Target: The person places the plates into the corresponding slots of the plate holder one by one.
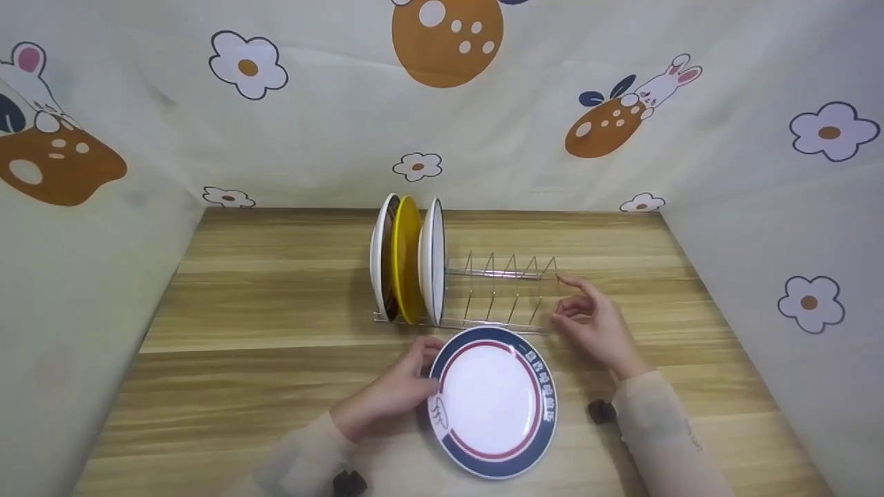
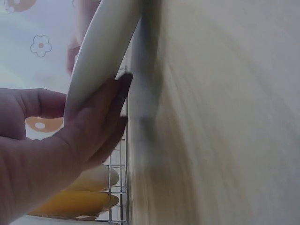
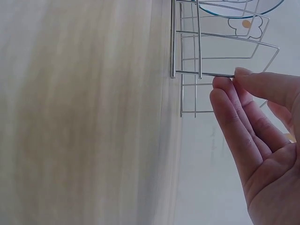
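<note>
My left hand (image 1: 402,386) grips the left edge of a white plate (image 1: 492,400) with a navy rim, a red ring and lettering. In the left wrist view the thumb lies on one side of the plate (image 2: 101,56) and the fingers on the other. A wire dish rack (image 1: 497,324) stands just beyond it. My right hand (image 1: 597,324) is at the rack's right end; in the right wrist view, thumb and fingers pinch an end wire of the rack (image 3: 199,51). Upright in the left slots stand a brown-and-white plate (image 1: 378,259), a yellow plate (image 1: 407,262) and a white dark-rimmed plate (image 1: 434,262).
The rack stands on a wood-grain table (image 1: 262,297). A patterned cloth (image 1: 331,124) with flowers and rabbits hangs behind the table and along both sides. Dark objects, one (image 1: 602,412) by the right wrist and another (image 1: 349,483) by the left, show near the sleeves.
</note>
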Motion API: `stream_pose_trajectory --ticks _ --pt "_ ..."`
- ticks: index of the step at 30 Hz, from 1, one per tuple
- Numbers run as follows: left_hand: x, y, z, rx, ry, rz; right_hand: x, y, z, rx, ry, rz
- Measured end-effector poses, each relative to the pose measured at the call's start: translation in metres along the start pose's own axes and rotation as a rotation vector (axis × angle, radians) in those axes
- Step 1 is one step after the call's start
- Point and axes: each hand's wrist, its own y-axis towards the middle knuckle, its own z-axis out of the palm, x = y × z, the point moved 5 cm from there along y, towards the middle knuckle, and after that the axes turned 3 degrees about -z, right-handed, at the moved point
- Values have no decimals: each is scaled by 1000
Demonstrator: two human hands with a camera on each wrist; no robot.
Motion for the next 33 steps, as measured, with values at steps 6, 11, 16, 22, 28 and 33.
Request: stream_pose_trajectory --ticks 6,11,16,22,28,33 --pt "3 -5 -1 169 -377 -100 -1 -1 1 -5 14 11" --pt "3 -10 -3 285 -477 -80 -1 -1 1 -7 40 19" --pt "3 -9 -4 342 -478 -36 -1 -2 1 -5 47 20" --pt "0 -10 -1 388 -469 9 -1 -1 1 5 50 18" --pt "-7 -12 0 385 -407 60 -1 -1 1 7 25 27" --pt "-21 -15 7 414 -377 114 -1 1 2 8 3 50"
